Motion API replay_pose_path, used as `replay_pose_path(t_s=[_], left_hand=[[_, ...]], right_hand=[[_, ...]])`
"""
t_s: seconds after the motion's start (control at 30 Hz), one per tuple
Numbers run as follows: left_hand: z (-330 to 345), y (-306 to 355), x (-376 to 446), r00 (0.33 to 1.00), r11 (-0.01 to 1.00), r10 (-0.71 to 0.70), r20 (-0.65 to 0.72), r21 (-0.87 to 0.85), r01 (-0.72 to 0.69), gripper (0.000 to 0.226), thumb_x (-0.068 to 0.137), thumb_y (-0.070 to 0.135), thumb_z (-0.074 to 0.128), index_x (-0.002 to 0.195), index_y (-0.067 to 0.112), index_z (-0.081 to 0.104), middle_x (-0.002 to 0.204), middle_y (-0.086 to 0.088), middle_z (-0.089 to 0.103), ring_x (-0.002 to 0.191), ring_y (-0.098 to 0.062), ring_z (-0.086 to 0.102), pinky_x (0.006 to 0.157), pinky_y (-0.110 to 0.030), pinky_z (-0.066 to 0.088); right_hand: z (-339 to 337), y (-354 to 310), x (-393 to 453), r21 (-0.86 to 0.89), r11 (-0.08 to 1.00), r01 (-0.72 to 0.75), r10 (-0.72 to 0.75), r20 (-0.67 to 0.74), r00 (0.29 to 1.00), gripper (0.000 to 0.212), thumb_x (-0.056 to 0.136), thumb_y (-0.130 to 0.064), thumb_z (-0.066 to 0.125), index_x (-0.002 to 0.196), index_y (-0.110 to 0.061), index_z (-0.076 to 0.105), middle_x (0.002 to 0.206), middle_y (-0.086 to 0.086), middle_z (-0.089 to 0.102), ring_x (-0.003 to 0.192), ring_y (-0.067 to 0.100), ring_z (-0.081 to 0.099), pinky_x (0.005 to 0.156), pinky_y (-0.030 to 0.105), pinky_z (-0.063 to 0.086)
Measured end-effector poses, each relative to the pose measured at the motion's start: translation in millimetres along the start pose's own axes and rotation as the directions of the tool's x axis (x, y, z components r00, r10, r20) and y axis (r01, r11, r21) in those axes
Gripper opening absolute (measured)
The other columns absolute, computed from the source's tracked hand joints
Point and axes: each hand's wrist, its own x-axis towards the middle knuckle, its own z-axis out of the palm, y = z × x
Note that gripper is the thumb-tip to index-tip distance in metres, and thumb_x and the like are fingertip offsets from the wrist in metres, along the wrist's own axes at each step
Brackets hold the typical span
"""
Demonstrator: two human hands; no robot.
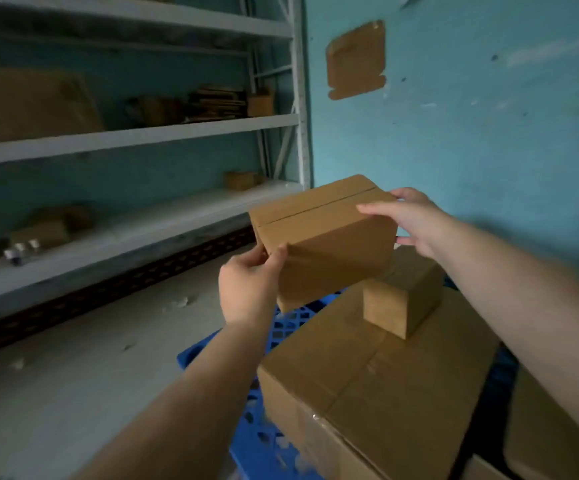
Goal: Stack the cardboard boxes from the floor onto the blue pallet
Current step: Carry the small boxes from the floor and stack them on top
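Both hands, left hand [250,282] and right hand [416,220], clamp a mid-size box [322,237] held over the blue pallet [281,327], above the small box [402,306]. Risk: tilted release slides it off.

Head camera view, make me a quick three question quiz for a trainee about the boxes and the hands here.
1. True or false: the held box already rests flat on the blue pallet.
2. Which hands grip the held box? A) left hand only B) right hand only C) both
3. Fill in: the small box sits on top of the ____ box.

Key
1. False: it is up in the air, tilted, above the stack.
2. C: one hand at each end.
3. Large: the big taped one on the pallet.
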Motion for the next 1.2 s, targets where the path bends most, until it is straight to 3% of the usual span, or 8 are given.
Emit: replay_pose_path(t_s=[0.17,0.3,0.47,0.63,0.8,0.93,1.1,1.2], left_hand=[[95,31,-41,0.984,0.994,-0.025,0.176,-0.100,0.043,0.038,0.077,0.038,0.068,0.109,0.018,0.068,0.084,0.015,0.068,0.079,0.001,0.062,0.068,-0.023,0.051],[148,13,-83,0.934,0.983,-0.124,0.336,-0.085,0.161,0.014,0.076,0.038,0.069,0.084,0.028,0.074,0.070,0.019,0.070,0.073,0.003,0.063,0.072,-0.026,0.052],[181,-35,-111,0.894,0.964,-0.215,0.393,-0.059,0.258,0.016,0.080,0.032,0.066,0.090,0.023,0.075,0.080,0.018,0.065,0.078,0.002,0.058,0.075,-0.018,0.042],[204,-82,-131,0.843,0.959,-0.260,0.471,0.020,0.284,0.011,0.082,0.030,0.064,0.076,0.024,0.070,0.075,0.021,0.057,0.073,0.012,0.049,0.066,-0.010,0.037],[217,-110,-105,0.826,0.959,-0.271,0.495,0.069,0.274,0.018,0.085,0.024,0.061,0.093,0.014,0.074,0.080,0.019,0.057,0.076,0.004,0.053,0.074,-0.014,0.042],[218,-136,-86,0.760,0.941,-0.334,0.558,0.146,0.306,0.039,0.085,0.032,0.060,0.122,0.023,0.059,0.101,0.017,0.051,0.085,0.003,0.045,0.080,-0.014,0.035],[181,-161,-59,0.788,0.929,-0.363,0.497,0.127,0.348,0.054,0.078,0.040,0.066,0.128,0.026,0.052,0.128,0.005,0.050,0.109,-0.011,0.049,0.092,-0.027,0.042],[137,-167,-35,0.865,0.944,-0.329,0.379,0.122,0.306,0.058,0.077,0.036,0.066,0.131,0.026,0.048,0.127,0.007,0.050,0.105,-0.012,0.055,0.080,-0.024,0.048]], right_hand=[[-109,-6,-4,0.021,1.000,-0.007,0.011,-0.191,0.981,0.049,0.071,-0.033,0.075,0.109,-0.026,0.045,0.109,-0.007,0.047,0.101,0.013,0.044,0.089,0.041,0.037],[-167,21,-3,0.058,0.992,-0.112,0.122,-0.218,0.968,0.053,0.075,-0.024,0.072,0.121,-0.018,0.048,0.121,0.001,0.050,0.124,0.031,0.040,0.096,0.070,0.031],[-180,90,21,0.077,0.976,-0.204,0.218,-0.310,0.926,0.053,0.073,-0.020,0.073,0.117,-0.022,0.044,0.115,0.003,0.048,0.109,0.029,0.046,0.092,0.062,0.041],[-174,149,46,0.047,0.966,-0.253,0.249,-0.414,0.875,0.063,0.066,-0.020,0.075,0.121,-0.024,0.045,0.115,0.005,0.050,0.096,0.025,0.047,0.063,0.033,0.036],[-167,181,76,0.087,0.959,-0.271,0.282,-0.402,0.871,0.064,0.070,-0.012,0.070,0.125,-0.027,0.041,0.105,0.000,0.049,0.088,0.021,0.045,0.072,0.043,0.041],[-152,201,94,-0.004,0.958,-0.286,0.256,-0.432,0.865,0.078,0.074,-0.013,0.066,0.141,-0.022,0.027,0.131,0.007,0.046,0.107,0.028,0.049,0.087,0.045,0.044],[-126,200,85,-0.425,0.894,-0.142,-0.134,-0.556,0.820,0.068,0.079,-0.036,0.063,0.138,-0.019,0.034,0.146,0.007,0.034,0.134,0.029,0.032,0.105,0.051,0.033],[-90,168,73,-0.607,0.774,0.178,-0.477,-0.377,0.794,0.058,0.080,-0.033,0.063,0.131,-0.017,0.041,0.147,0.007,0.034,0.142,0.026,0.018,0.115,0.051,0.008]])
